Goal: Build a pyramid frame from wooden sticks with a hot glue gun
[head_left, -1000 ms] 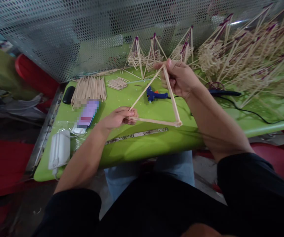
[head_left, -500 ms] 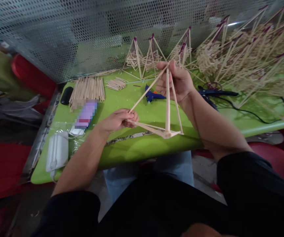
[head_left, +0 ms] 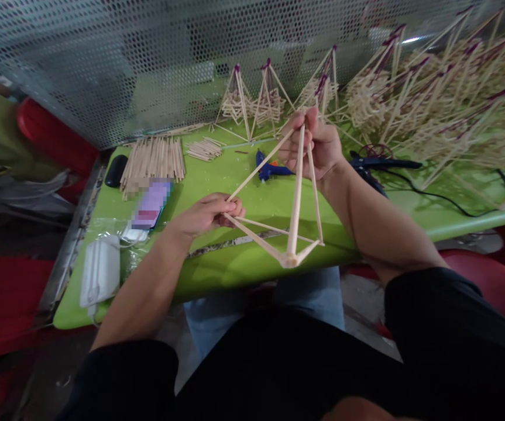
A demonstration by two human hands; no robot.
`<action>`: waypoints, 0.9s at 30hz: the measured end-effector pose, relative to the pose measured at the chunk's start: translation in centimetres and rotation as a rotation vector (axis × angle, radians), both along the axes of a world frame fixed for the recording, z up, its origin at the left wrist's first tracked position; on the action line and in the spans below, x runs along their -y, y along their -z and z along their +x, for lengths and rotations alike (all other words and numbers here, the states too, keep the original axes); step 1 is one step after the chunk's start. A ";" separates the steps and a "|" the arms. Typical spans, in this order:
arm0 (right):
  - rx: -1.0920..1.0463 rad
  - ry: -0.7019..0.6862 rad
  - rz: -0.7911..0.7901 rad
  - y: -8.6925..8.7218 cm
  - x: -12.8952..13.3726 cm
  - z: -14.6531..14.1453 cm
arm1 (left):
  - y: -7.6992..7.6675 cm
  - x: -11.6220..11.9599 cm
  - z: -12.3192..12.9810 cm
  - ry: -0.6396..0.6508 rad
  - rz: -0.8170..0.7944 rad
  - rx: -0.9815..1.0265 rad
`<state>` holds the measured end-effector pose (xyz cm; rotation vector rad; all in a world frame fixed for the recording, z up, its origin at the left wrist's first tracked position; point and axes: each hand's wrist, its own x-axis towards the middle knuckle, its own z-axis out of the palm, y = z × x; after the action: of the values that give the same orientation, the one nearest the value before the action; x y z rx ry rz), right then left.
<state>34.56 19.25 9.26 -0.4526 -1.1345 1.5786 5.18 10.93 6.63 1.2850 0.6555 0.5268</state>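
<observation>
Between my hands is a pyramid frame of thin wooden sticks (head_left: 296,199), held in the air above the front edge of the green table (head_left: 261,202). My left hand (head_left: 217,211) pinches its left base corner, where the sticks meet. My right hand (head_left: 316,143) closes around its top point with thumb and fingers. The two other base corners hang free toward me. Behind the frame, a blue glue gun (head_left: 272,168) lies on the table, partly hidden by my right hand.
Bundled sticks (head_left: 153,161), shorter sticks (head_left: 203,149), a phone (head_left: 152,202) and a white power bank (head_left: 100,269) lie on the left. Purple-tipped stick frames (head_left: 237,96) stand along the perforated metal panel (head_left: 160,70), with a large heap (head_left: 454,99) at right. Black-handled pliers (head_left: 384,164) lie nearby.
The stick frame has tilted, its near base corner swinging down and toward me. My right fingers have shifted around the top point, while my left hand keeps its pinch.
</observation>
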 end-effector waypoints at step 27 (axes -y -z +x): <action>0.154 0.266 0.063 5.0 -2.7 -2.3 | 1.5 -5.0 -1.3 -1.006 0.060 0.526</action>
<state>32.29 22.00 4.24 -0.6635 -1.1839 1.2906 3.85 15.94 5.10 0.7333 0.8066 1.6491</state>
